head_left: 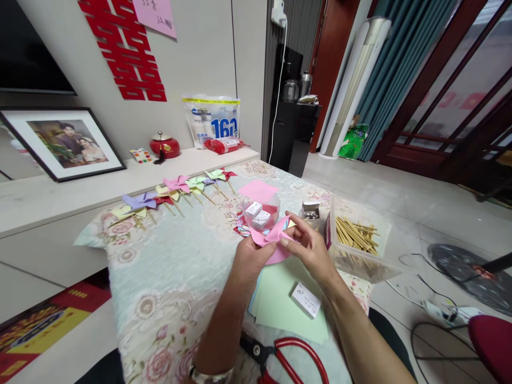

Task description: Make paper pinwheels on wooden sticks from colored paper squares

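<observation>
Between my two hands is a pink paper pinwheel (273, 234), its corners folded in toward the middle. My left hand (253, 256) pinches its near left side with the thumb on top. My right hand (306, 242) grips the right side, thumb near the centre and fingers at the upper corner. Below the hands lie light green paper sheets (280, 306) with a small white box (305, 300) on them. Just beyond is a clear round container (272, 205) holding small white boxes. Red-handled scissors (288, 354) rest at the near edge.
Finished pinwheels on sticks (176, 184) line the table's far left edge. To the right stand a small open box of metal pins (311, 213) and a clear plastic bin (360, 266) of wooden sticks (356, 234). A pink sheet (258, 189) lies behind the round container.
</observation>
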`<state>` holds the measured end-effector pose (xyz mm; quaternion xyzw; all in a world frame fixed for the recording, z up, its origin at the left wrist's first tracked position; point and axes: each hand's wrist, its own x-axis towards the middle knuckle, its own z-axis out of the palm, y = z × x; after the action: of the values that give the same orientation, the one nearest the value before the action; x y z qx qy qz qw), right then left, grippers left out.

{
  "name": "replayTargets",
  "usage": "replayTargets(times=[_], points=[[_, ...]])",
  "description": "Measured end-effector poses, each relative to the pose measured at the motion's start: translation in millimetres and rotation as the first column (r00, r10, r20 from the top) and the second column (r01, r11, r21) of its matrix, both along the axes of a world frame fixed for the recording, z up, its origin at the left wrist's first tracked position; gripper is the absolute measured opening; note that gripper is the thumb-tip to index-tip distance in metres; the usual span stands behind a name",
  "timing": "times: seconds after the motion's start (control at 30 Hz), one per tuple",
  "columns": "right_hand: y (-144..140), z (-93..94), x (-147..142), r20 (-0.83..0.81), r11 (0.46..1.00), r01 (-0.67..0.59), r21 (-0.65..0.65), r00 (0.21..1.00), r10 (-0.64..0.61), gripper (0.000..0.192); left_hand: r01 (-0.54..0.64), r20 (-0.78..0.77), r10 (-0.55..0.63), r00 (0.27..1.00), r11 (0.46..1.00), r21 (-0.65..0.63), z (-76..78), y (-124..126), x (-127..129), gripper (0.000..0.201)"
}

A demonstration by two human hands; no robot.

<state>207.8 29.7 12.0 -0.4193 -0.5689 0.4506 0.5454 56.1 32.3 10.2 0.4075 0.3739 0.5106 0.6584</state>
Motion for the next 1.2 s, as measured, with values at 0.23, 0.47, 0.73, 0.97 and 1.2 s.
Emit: replayTargets(times=[0.23,0.47,0.73,0.97,1.2], points=[[-1.6,5.6,11.6,0.112,0.978,0.068,0.197,0.989,-0.092,0.032,-0.061,0.071,0.065,0.995,0.997,-0.044,-7.5,4.6,-7.6,0.032],[-2.6,10.4,16.7,0.446,0.929,-0.100,0.356,0.892,-0.075,0.019,-0.029,0.146,0.041,0.988,0.996,-0.087,0.8,3.0,-15.5,0.036],[3.4,2.0,20.4,0.559,0.883,-0.218,0.415,0.827,-0.059,0.024,0.017,0.215,0.012,0.977,0.991,-0.132,-1.1,6.0,-15.5,0.040],[3.0,6.0,25.1,0.595,0.855,-0.298,0.425,0.804,-0.015,0.018,0.022,0.163,-0.004,0.987,0.994,-0.107,-4.0,4.7,-15.5,0.031],[0.4,10.0,24.4,0.643,0.875,-0.295,0.383,0.766,-0.024,0.018,0.006,0.006,-0.005,1.000,0.999,-0.041,-13.5,7.9,-15.9,0.022]])
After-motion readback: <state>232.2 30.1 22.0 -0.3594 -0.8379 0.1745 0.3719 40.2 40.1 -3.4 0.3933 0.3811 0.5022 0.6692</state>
